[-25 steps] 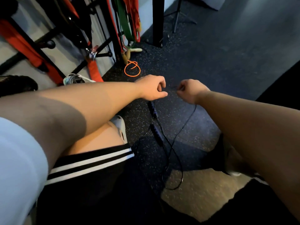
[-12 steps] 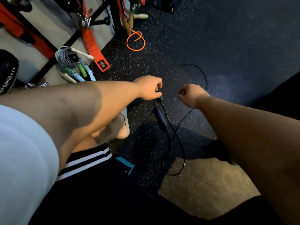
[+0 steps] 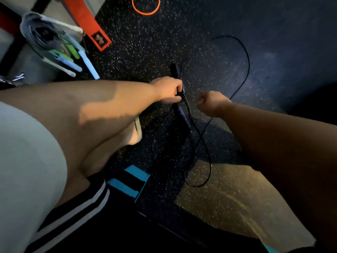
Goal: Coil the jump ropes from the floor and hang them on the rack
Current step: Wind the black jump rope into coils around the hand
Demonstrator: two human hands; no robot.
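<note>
Black jump rope [image 3: 244, 57]: thin cord lies on the speckled dark floor [image 3: 200, 24] at centre frame. One large loop runs out toward 1 o'clock from the hands and curves back toward the right wrist. Further strands cross below the hands and end in a narrow loop toward 6 o'clock, at the edge of a sunlit patch of floor.

Two dark handles noted: one handle [image 3: 174, 70] stands up out of the left fist toward 12 o'clock; a second handle [image 3: 183, 115] hangs just below the fist, angled toward 5 o'clock, with a bluish sheen.

Left hand [image 3: 168, 90]: clenched around the rope at the handle ends, thumb side facing the right hand. Right hand [image 3: 209, 103]: closed into a fist just beside the left, at its 3 o'clock; cord passes close under it, but whether it pinches the cord, cannot tell.

Surroundings: orange rope loop [image 3: 145, 8] on the floor at 12 o'clock, cut by the frame top. At 10 o'clock, a bundle of coiled ropes [image 3: 43, 37] with pale blue and green handles [image 3: 73, 59], beside an orange strap [image 3: 91, 28] with a black label end. Black rack bars [image 3: 14, 42] at the far upper left, against a pale wall.

Near field: bare forearms, white sleeve at lower left, black shorts with white stripes at 7 o'clock
</note>
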